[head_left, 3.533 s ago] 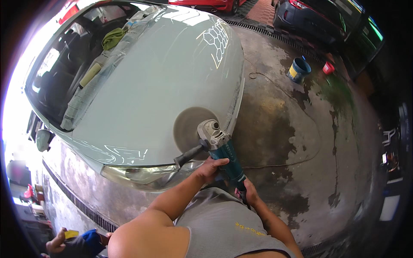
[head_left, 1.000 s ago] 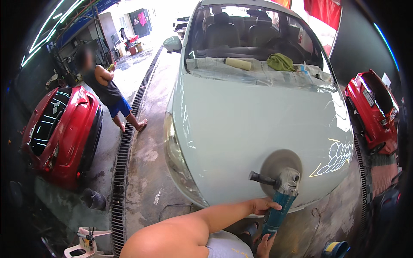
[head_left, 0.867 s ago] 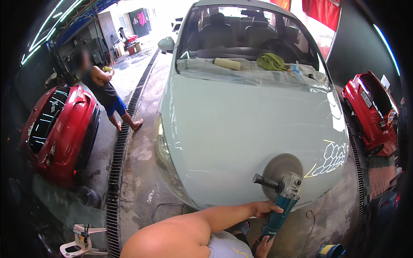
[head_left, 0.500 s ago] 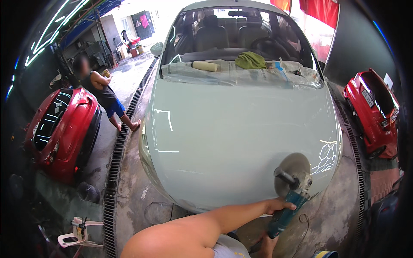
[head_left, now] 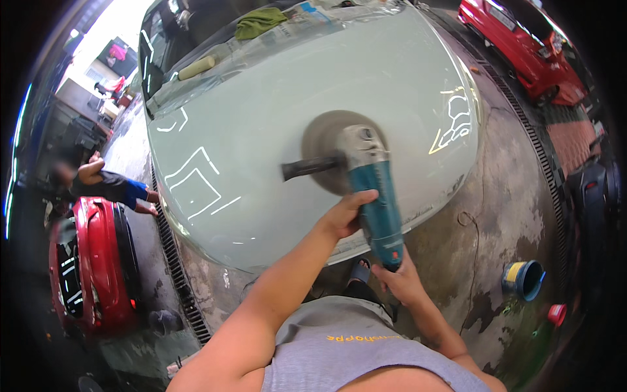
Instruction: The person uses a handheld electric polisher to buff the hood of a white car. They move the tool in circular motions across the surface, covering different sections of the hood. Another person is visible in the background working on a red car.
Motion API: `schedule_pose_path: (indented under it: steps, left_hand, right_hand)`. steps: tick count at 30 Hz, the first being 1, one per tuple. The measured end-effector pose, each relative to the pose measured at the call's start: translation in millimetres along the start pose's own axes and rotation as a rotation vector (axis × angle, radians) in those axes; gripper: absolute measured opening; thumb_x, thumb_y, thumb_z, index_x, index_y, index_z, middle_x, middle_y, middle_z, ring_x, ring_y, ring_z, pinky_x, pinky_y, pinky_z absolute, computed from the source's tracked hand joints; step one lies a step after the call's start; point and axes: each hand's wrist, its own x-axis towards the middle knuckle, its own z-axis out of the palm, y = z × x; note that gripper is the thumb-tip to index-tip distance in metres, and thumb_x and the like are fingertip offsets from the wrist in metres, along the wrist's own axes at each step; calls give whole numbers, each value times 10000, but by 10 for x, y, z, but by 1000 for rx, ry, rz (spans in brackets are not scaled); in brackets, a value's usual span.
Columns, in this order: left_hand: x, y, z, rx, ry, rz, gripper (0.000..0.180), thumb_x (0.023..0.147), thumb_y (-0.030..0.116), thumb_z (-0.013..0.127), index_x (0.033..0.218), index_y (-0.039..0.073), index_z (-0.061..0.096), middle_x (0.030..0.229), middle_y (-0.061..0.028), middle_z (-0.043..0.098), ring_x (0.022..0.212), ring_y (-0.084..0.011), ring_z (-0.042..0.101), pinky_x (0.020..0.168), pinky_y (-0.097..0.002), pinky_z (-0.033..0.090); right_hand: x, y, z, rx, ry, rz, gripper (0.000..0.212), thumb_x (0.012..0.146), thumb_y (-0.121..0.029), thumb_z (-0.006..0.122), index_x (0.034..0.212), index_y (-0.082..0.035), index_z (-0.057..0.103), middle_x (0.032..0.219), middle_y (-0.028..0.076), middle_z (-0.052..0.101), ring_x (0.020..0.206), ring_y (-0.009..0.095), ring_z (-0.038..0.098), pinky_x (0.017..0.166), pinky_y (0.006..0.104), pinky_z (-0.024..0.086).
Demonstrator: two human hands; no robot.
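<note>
A teal and silver rotary polisher (head_left: 377,202) lies over the front part of a pale car hood (head_left: 261,150). My left hand (head_left: 349,212) is closed round its body, behind the metal head. My right hand (head_left: 400,281) grips its rear end. The round pad (head_left: 320,147) is blurred and appears to lie against the hood. A black side handle (head_left: 307,168) sticks out to the left, with neither hand on it. Reflections of lights show as white lines on the hood.
Plastic and paper sheeting (head_left: 287,39) covers the windshield base, bearing a green cloth (head_left: 260,23) and a cream roll (head_left: 196,67). Red cars stand at left (head_left: 98,261) and upper right (head_left: 529,46). A person (head_left: 108,186) stands at left. A blue bucket (head_left: 524,281) sits at right.
The view has tilted down and turned. Both hands have brought the polisher further over the hood, pad facing down where it was tilted up before.
</note>
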Motion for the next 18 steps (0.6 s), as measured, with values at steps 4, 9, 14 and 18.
schedule_pose_path:
  steps: [4,9,14,18]
  left_hand:
    - [-506,23,-342,-84,-2,105,789,891,456,816,1487,30,526,1369,-153,673,1270,-319,669,1127,-507,534]
    - [-1120,85,-750,-103,0,254,1030,801,513,874,1592,50,403,1430,-152,632,1331,-351,631,1181,-589,488]
    - [-1726,151,-1207,-166,-87,342,1064,782,544,892,1596,78,389,1411,-129,627,1366,-335,603,1213,-625,445]
    - [-2254,218,-1513,-170,-90,417,1044,791,579,883,1583,97,403,1439,-113,609,1435,-322,545,1233,-655,404]
  right_hand:
    - [194,390,323,-347,1,-156,873,912,-247,846,1583,-47,325,1169,197,723,929,301,742,836,393,586]
    - [149,390,946,-452,-119,-181,1035,918,-380,837,1651,-19,203,1258,314,708,1205,447,707,1056,444,531]
    - [106,565,1606,-527,-174,-162,1044,923,-403,828,1655,-10,196,1255,350,690,1181,489,700,1020,473,547]
    - [44,531,2085,-592,-256,-144,1058,932,-482,795,1659,0,197,1259,360,682,1157,500,702,1013,485,547]
